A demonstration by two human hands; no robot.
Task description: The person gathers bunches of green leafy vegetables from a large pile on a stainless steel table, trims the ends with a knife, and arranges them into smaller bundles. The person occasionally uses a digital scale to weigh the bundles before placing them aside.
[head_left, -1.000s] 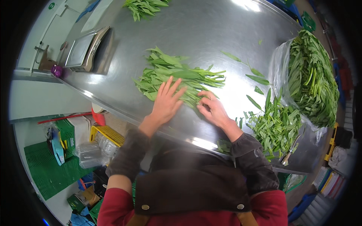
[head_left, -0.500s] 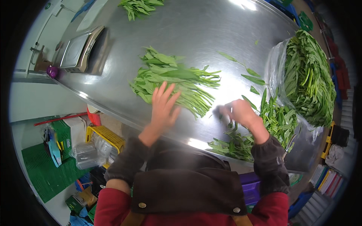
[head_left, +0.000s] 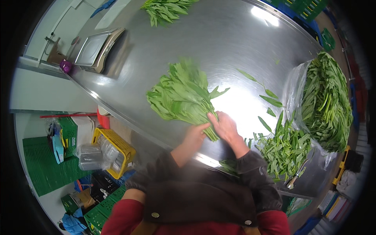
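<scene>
A bunch of long-stemmed leafy greens [head_left: 181, 94] is gathered at the stem end between my two hands, its leaves fanned toward the far left over the steel table. My left hand [head_left: 195, 136] is closed round the stems from the left, slightly blurred. From the right, my right hand [head_left: 225, 126] wraps the same stems, thumb against them. Cut stem ends poke out below the fingers. Beside my right forearm lies a heap of loose leaves and stems [head_left: 284, 150]. A few single leaves [head_left: 271, 101] are scattered to the right of the bunch.
A large pile of greens in a clear plastic bag [head_left: 327, 102] stands at the right. Near the table's front edge lies a wooden-handled knife [head_left: 291, 182]. A scale [head_left: 98, 49] sits far left, another bunch [head_left: 168, 11] at the back. A yellow crate [head_left: 124, 150] stands below, left.
My hands have come together on the bunch's stems; before, the left lay over the leaves and the right was beside the loose pile. The stem ends have swung toward me.
</scene>
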